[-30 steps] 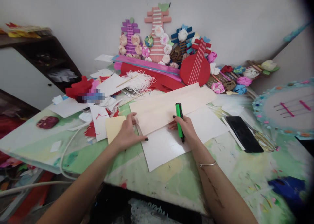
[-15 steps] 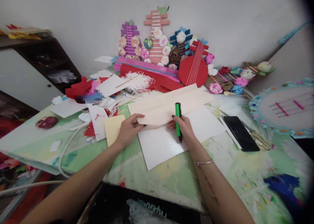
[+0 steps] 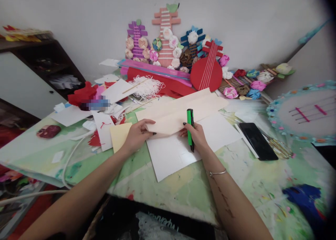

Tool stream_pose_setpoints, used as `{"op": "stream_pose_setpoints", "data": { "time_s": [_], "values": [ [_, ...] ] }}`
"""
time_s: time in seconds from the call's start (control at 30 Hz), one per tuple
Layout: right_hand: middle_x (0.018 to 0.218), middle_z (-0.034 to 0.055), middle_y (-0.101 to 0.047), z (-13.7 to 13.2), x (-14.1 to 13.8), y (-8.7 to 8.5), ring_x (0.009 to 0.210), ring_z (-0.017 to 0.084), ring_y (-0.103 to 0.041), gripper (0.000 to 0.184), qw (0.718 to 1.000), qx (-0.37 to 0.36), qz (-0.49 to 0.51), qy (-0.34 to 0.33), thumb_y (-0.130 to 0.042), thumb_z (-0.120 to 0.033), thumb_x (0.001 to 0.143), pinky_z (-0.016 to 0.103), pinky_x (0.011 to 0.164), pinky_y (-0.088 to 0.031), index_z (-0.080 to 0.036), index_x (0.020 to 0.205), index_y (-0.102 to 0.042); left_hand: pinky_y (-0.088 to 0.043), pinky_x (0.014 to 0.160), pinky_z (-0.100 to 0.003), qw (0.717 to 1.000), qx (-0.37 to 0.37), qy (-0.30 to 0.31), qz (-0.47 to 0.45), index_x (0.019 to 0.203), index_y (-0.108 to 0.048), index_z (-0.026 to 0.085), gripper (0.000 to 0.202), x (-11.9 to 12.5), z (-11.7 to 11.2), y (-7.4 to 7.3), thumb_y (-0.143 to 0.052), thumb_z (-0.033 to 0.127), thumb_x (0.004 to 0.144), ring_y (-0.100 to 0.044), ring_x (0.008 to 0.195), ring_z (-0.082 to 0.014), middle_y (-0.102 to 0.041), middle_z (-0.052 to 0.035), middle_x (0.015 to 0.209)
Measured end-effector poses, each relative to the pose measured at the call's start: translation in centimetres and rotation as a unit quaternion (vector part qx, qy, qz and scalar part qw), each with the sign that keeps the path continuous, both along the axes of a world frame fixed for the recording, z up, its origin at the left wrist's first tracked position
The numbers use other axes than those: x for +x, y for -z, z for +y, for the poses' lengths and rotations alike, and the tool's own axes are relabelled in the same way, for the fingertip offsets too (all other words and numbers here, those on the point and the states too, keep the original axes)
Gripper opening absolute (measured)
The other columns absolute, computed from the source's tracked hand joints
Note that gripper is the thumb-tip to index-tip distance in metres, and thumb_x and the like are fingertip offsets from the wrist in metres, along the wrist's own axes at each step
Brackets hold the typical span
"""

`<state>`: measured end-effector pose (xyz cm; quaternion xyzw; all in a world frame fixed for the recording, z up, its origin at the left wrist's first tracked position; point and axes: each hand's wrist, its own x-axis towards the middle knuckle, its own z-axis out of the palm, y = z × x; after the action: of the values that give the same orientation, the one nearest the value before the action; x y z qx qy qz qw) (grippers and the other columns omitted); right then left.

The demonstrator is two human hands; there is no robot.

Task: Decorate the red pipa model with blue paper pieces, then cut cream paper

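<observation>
A sheet of cream paper (image 3: 181,108), creased along its length, lies over white sheets on the table. My left hand (image 3: 138,132) is closed on its near left edge, thumb and fingers pinching it slightly up. In my right hand (image 3: 196,134) is a green and black tool that looks like a utility knife (image 3: 189,128), held upright against the palm. That hand's fingertips also touch the near right edge of the cream paper. Beneath, a white sheet (image 3: 170,159) shows toward me. A yellow paper piece (image 3: 119,135) lies beside my left hand.
A phone (image 3: 258,141) and scissors (image 3: 282,147) lie at right. White string (image 3: 148,86), paper scraps and a red cloth-like heap (image 3: 83,93) crowd the left back. Several decorated instrument models, one red (image 3: 206,73), stand along the wall. A white cable (image 3: 69,159) crosses the left side.
The view has shifted very slightly. Both hands keep the same hold on the cream paper and the utility knife.
</observation>
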<state>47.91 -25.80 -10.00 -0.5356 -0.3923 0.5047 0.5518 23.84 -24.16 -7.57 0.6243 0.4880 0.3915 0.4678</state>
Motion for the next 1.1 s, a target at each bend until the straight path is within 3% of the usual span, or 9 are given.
{"op": "stream_pose_setpoints", "data": {
  "time_s": [0.3,0.47,0.63,0.83,1.1],
  "values": [
    [0.057,0.0073,-0.067,0.1,0.0,0.2,0.048,0.016,-0.064,0.024,1.0,0.005,0.003,0.001,-0.067,-0.035,0.074,0.024,0.047,-0.052,-0.013,0.07,-0.059,-0.037,0.054,-0.023,0.999,0.013,-0.004,0.037,0.095,-0.066,0.018,0.032,0.3,0.4,-0.5,-0.067,0.018,0.063,-0.051,0.054,-0.0124,-0.055,0.0039,0.058],
    [0.055,0.0061,-0.067,0.0,0.1,0.3,0.048,0.016,-0.064,0.023,1.0,0.009,0.003,-0.002,-0.066,-0.035,0.075,0.024,0.048,-0.052,-0.013,0.07,-0.06,-0.04,0.059,-0.024,0.997,0.023,0.011,0.072,0.094,-0.068,0.018,0.031,0.5,0.3,-1.2,-0.067,0.023,0.063,-0.053,0.063,-0.0139,-0.065,-0.0021,0.082],
    [0.058,0.008,-0.068,0.0,0.1,0.3,0.05,0.017,-0.065,0.023,1.0,0.004,0.004,-0.001,-0.066,-0.034,0.074,0.025,0.049,-0.052,-0.013,0.069,-0.06,-0.039,0.061,-0.025,0.985,0.089,0.011,0.149,0.112,-0.066,0.025,0.051,0.5,0.1,-1.3,-0.073,0.033,0.062,-0.048,0.063,-0.0132,-0.066,-0.0011,0.103],
    [0.057,0.0073,-0.067,0.0,0.1,0.2,0.049,0.016,-0.064,0.025,1.0,0.006,0.0,-0.001,-0.066,-0.036,0.075,0.024,0.049,-0.051,-0.013,0.069,-0.061,-0.03,0.048,-0.022,0.998,-0.009,0.003,0.057,0.098,-0.072,0.017,0.038,1.1,0.8,-1.2,-0.07,0.035,0.065,-0.044,0.05,-0.0109,-0.064,-0.0007,0.065],
    [0.063,0.0086,-0.069,0.0,-0.1,-0.2,0.049,0.015,-0.064,0.023,1.0,0.003,0.003,0.001,-0.065,-0.034,0.074,0.023,0.047,-0.051,-0.013,0.067,-0.061,-0.019,0.044,-0.021,0.999,0.005,-0.003,0.033,0.099,-0.071,0.016,0.04,1.1,1.3,-1.6,-0.07,0.037,0.066,-0.03,0.041,-0.0071,-0.047,0.0052,0.046]
  ]
}}
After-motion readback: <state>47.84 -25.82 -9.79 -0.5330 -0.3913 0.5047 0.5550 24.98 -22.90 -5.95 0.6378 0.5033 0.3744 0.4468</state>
